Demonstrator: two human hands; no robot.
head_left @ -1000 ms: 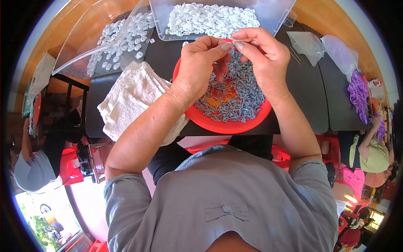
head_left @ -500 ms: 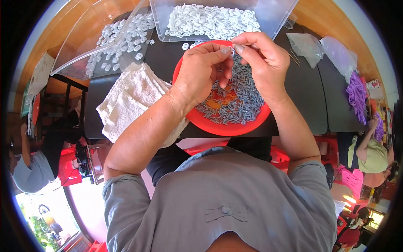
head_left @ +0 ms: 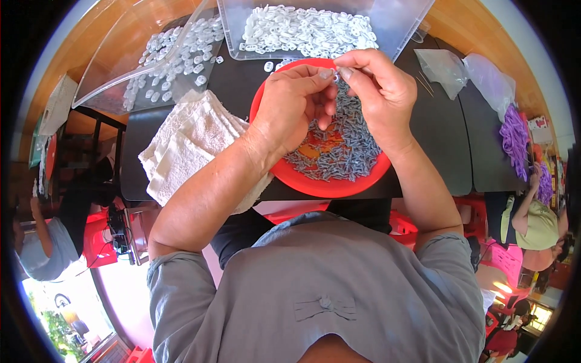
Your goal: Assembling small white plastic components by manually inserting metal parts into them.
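Over the far part of a red basin (head_left: 327, 189), my left hand (head_left: 284, 106) and my right hand (head_left: 387, 100) meet fingertip to fingertip. My left thumb and forefinger pinch a small white plastic piece (head_left: 336, 77), mostly covered by the fingers. My right thumb and forefinger close at the same spot; whatever they grip is too small to make out. Beneath the hands, the basin holds a heap of small grey screw-like pieces (head_left: 348, 154), with some of its orange-red bottom showing.
Behind the basin stands a clear bin (head_left: 399, 24) of white oval pieces (head_left: 308, 30). A tilted clear bin (head_left: 109, 97) at left holds more. A cream towel (head_left: 187, 145) lies left of the basin. Plastic bags (head_left: 445, 69) and thin sticks (head_left: 425, 85) lie right. Other people sit at both sides.
Both hands stay nearly in place, still pinched together above the basin. At the far left, another person's arm has shifted slightly.
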